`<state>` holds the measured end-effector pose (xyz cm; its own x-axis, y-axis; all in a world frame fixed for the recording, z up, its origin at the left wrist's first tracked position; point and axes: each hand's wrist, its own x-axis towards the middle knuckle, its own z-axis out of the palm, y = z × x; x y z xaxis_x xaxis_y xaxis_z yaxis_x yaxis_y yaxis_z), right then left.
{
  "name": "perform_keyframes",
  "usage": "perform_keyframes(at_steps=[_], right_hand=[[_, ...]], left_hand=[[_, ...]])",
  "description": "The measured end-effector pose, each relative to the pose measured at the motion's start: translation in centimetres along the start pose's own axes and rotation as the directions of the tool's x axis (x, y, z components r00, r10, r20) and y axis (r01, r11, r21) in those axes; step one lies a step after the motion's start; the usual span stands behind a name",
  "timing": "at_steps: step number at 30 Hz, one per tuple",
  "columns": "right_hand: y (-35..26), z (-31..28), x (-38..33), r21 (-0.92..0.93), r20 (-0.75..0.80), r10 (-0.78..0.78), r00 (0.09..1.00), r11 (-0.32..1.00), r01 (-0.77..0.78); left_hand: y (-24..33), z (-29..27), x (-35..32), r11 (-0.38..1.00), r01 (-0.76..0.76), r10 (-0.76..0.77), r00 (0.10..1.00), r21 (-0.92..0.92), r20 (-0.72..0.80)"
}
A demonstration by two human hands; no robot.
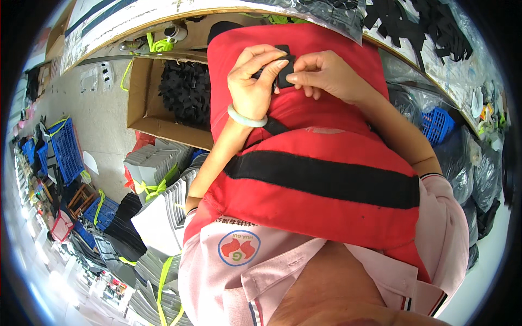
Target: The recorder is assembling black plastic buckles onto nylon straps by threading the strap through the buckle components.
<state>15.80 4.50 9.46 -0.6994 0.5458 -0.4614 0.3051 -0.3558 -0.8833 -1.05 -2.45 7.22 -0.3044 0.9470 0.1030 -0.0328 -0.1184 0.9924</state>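
Over my red apron [304, 46], my left hand [254, 81] is closed, thumb and fingers pinching a small flat black piece [286, 76] that looks like cut foam or fabric. A pale ring-shaped bangle [247, 118] circles the left wrist. My right hand [329, 76] comes from the other side, its thumb and index fingertip closed together at the piece's right edge. Part of the black piece is hidden behind the left fingers, so I cannot tell whether it is one layer or more.
Left of my lap stands a cardboard box [142, 89] holding many black cut pieces [185, 89]. A worktable [114, 33] curves across the far side, with black strips [418, 30] at right. Bundled grey sheets [155, 163], blue crates [65, 149] and plastic bags [457, 163] lie around.
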Motion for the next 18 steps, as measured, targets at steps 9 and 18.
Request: perform_keyframes(at_steps=[9, 18], right_hand=[[-0.2, -0.1, 0.0, 0.225, -0.169, -0.165, 0.972, 0.953, 0.201], [-0.4, -1.8, 0.3, 0.064, 0.089, -0.122, 0.989, 0.991, 0.117]], left_hand=[[1.2, -0.9, 0.0, 0.954, -0.251, 0.241, 0.967, 0.164, 0.077], [2.1, -1.0, -1.1, 0.976, -0.172, 0.150, 0.975, 0.133, 0.164]])
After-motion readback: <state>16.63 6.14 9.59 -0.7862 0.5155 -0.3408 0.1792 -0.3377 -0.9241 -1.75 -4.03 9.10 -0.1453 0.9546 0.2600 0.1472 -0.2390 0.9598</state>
